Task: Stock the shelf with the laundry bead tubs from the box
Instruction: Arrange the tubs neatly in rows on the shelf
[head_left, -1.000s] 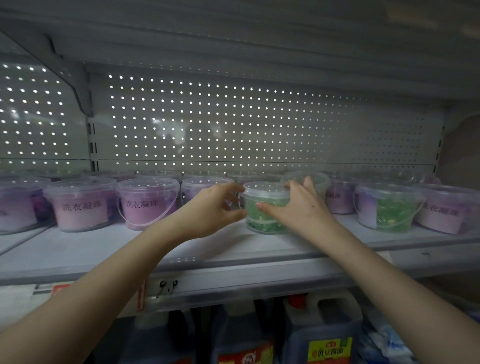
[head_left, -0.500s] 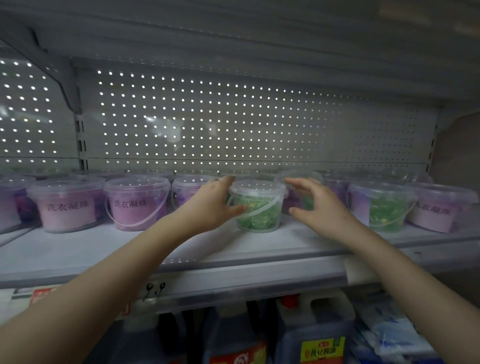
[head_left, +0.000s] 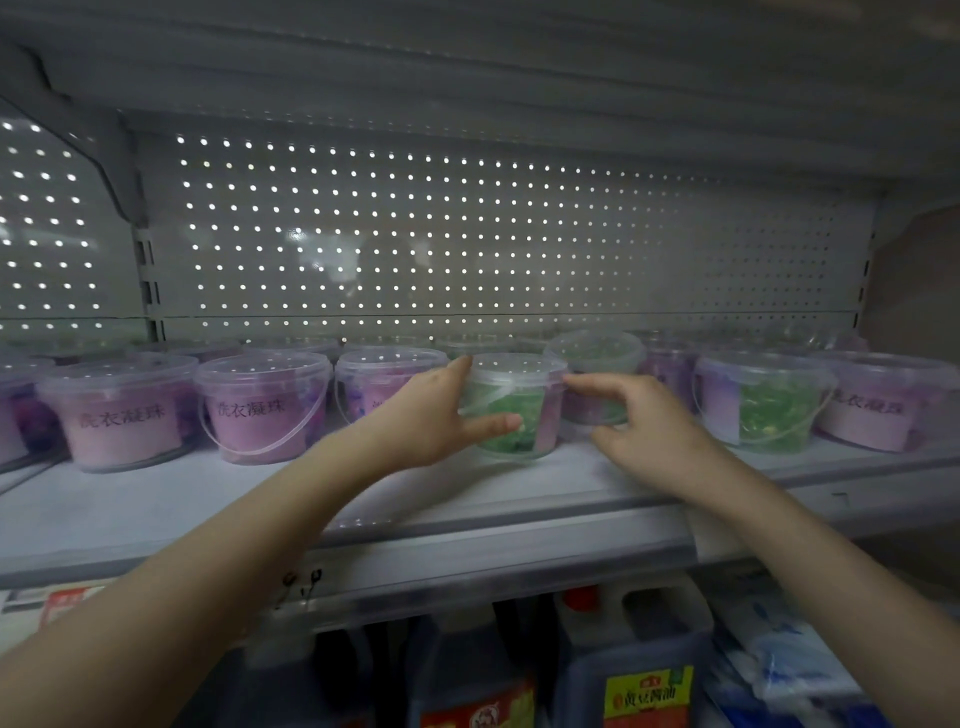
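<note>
The left hand (head_left: 428, 415) grips the clear plastic tub of green beads (head_left: 519, 402) on the grey metal shelf (head_left: 156, 499), while the right hand (head_left: 641, 423), fingers spread, sits just right of it.

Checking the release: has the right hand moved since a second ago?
Yes. The right hand has shifted rightward, uncovering the middle green tub, nearer the other green tub to its right.
</note>
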